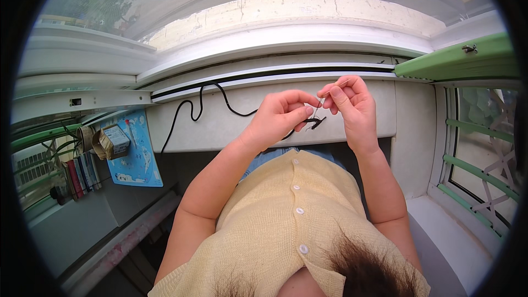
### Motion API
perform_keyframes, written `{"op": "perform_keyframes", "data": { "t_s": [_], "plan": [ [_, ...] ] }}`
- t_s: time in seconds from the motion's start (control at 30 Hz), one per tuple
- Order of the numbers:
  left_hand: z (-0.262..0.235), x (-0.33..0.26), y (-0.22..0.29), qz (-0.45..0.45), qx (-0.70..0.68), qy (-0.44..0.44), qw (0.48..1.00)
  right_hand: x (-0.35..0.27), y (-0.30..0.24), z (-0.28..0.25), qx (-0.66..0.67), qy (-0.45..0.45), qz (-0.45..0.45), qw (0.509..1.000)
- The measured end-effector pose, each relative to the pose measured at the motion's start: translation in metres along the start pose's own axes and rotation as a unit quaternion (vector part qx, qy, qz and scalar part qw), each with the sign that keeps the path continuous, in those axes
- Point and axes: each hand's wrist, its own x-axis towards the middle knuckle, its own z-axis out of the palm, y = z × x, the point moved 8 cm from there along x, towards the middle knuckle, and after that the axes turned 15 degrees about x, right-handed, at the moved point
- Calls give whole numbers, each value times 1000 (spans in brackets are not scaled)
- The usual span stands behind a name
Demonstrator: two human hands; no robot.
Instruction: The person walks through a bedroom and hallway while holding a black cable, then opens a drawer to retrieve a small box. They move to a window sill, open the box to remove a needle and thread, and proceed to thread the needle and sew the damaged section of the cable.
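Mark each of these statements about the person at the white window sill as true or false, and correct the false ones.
1. Both hands are raised in front of the white window sill. True.
2. The right hand pinches a thin needle-like metal tool. True.
3. The left hand rests flat on the sill. False: it is lifted, fingers curled at a small dark piece.
4. A red cable lies on the sill. False: the thin cable is black.
5. The person wears a pale yellow buttoned knit top. True.
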Motion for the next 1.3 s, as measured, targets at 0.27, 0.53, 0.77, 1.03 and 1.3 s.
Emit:
{"op": "perform_keyframes", "data": {
  "t_s": [0.27, 0.53, 0.77, 1.03, 1.3],
  "plan": [
    [5, -3, -7, -67, -134, -69, 986, -1, 4, 3, 16, -32, 20, 999],
    [6, -2, -10, -70, -143, -69, 985, -1, 11, 5, 25, -34, 33, 999],
    [5, -2, -13, -57, -178, -101, 977, 0, 10, 6, 46, -30, 41, 998],
    [8, -6, -5, -64, -200, -93, 973, 1, 13, 5, 73, -11, 60, 995],
    [9, -6, -7, -68, -211, -97, 970, -1, 17, 8, 84, -23, 69, 994]
  ]
}}
